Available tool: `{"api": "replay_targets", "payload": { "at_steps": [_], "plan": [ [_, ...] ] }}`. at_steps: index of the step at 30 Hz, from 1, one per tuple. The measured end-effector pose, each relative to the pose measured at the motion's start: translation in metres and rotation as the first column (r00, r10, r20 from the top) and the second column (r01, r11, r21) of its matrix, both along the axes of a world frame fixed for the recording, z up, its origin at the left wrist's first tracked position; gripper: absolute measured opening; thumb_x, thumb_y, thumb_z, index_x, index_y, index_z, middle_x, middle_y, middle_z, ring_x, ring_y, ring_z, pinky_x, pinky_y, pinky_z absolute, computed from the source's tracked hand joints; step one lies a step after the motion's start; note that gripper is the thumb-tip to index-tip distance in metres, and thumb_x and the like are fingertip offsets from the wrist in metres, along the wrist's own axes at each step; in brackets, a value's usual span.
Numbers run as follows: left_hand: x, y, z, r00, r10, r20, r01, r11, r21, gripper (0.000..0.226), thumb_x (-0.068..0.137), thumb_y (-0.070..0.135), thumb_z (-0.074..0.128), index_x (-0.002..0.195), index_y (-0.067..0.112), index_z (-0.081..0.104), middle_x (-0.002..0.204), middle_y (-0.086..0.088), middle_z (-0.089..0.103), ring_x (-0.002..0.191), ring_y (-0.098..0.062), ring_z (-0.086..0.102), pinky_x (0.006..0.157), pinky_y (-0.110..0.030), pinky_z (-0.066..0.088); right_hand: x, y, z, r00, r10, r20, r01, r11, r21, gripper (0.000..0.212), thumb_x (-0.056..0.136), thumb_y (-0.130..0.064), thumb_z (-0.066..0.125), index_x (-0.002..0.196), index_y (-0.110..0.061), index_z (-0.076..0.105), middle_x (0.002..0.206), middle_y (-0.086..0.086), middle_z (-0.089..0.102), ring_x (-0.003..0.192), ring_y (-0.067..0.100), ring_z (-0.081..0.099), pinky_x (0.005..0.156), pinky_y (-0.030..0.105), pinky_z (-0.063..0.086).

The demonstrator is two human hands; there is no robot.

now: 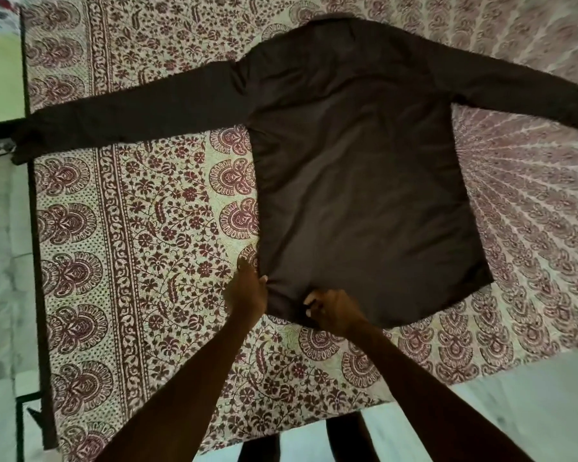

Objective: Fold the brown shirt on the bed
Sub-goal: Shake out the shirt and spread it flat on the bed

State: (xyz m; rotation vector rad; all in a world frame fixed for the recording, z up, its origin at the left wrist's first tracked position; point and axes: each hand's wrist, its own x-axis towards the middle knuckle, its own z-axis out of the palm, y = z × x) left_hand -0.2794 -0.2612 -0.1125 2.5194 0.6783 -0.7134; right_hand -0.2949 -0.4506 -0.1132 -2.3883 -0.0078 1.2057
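Both hands at hem of brown shirt.
Shirt lies flat on bedsheet, spread out beyond hands, sleeves wide. Left hand pinches hem corner; right hand just beside it, fingers curled gripping hem.

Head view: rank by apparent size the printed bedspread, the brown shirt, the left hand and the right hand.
1. printed bedspread, filling most of the frame.
2. brown shirt, spread on it.
3. left hand and right hand, both at the shirt's hem, look alike; I won't rank them.
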Motion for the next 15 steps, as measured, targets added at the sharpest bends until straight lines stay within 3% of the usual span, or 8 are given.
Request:
{"api": "replay_targets", "payload": {
  "at_steps": [2, 4, 6, 8, 12, 15],
  "plan": [
    [-0.001, -0.007, 0.004, 0.993, -0.086, 0.085, 0.076, 0.990, 0.117, 0.045, 0.086, 0.013, 0.063, 0.125, 0.010, 0.039, 0.118, -0.013, 0.057, 0.102, -0.030, 0.059, 0.084, -0.040, 0.049, 0.005, -0.021, 0.006, 0.985, -0.152, 0.083, 0.155, 0.987, -0.032, 0.020, 0.089, -0.027, 0.060, 0.106, -0.026, 0.070, 0.110, 0.003, 0.072, 0.100, 0.026, 0.067, 0.089, 0.035, 0.052],
    [0.003, -0.025, 0.005, 0.942, -0.284, 0.178, 0.253, 0.950, 0.182, 0.051, 0.080, 0.010, 0.066, 0.125, 0.015, 0.043, 0.124, -0.011, 0.050, 0.110, -0.028, 0.053, 0.091, -0.039, 0.046, 0.011, -0.052, 0.013, 0.934, -0.296, 0.198, 0.317, 0.945, -0.082, 0.020, 0.089, -0.021, 0.060, 0.106, -0.023, 0.071, 0.110, 0.007, 0.071, 0.103, 0.030, 0.065, 0.090, 0.035, 0.051],
    [0.007, -0.051, 0.006, 0.862, -0.462, 0.206, 0.448, 0.887, 0.115, 0.058, 0.077, 0.014, 0.070, 0.128, 0.021, 0.043, 0.133, -0.008, 0.043, 0.119, -0.028, 0.047, 0.099, -0.040, 0.042, 0.018, -0.086, 0.016, 0.879, -0.395, 0.269, 0.439, 0.889, -0.131, 0.023, 0.088, -0.015, 0.060, 0.109, -0.020, 0.070, 0.111, 0.010, 0.070, 0.104, 0.031, 0.064, 0.090, 0.035, 0.050],
    [0.009, -0.084, 0.003, 0.741, -0.635, 0.218, 0.640, 0.766, 0.060, 0.063, 0.081, 0.025, 0.069, 0.136, 0.027, 0.038, 0.141, -0.004, 0.035, 0.126, -0.025, 0.040, 0.104, -0.041, 0.038, 0.023, -0.125, 0.015, 0.831, -0.439, 0.342, 0.522, 0.828, -0.204, 0.030, 0.086, -0.013, 0.061, 0.115, -0.017, 0.066, 0.119, 0.013, 0.064, 0.108, 0.034, 0.061, 0.090, 0.037, 0.049],
    [0.006, -0.145, -0.007, 0.548, -0.820, 0.164, 0.822, 0.564, 0.071, 0.082, 0.082, 0.039, 0.068, 0.149, 0.035, 0.020, 0.149, 0.000, 0.026, 0.134, -0.024, 0.033, 0.105, -0.043, 0.038, 0.026, -0.199, 0.011, 0.796, -0.469, 0.383, 0.601, 0.693, -0.399, 0.063, 0.084, -0.019, 0.067, 0.140, -0.009, 0.040, 0.145, 0.022, 0.035, 0.128, 0.042, 0.041, 0.101, 0.050, 0.044],
    [0.002, -0.168, -0.012, 0.525, -0.851, 0.031, 0.849, 0.526, 0.055, 0.077, 0.080, 0.033, 0.071, 0.144, 0.035, 0.029, 0.145, -0.002, 0.029, 0.130, -0.028, 0.034, 0.101, -0.046, 0.044, 0.025, -0.238, 0.006, 0.735, -0.524, 0.430, 0.677, 0.607, -0.417, 0.058, 0.091, -0.022, 0.054, 0.141, -0.003, 0.030, 0.143, 0.026, 0.034, 0.127, 0.044, 0.039, 0.098, 0.050, 0.043]
  ]
}}
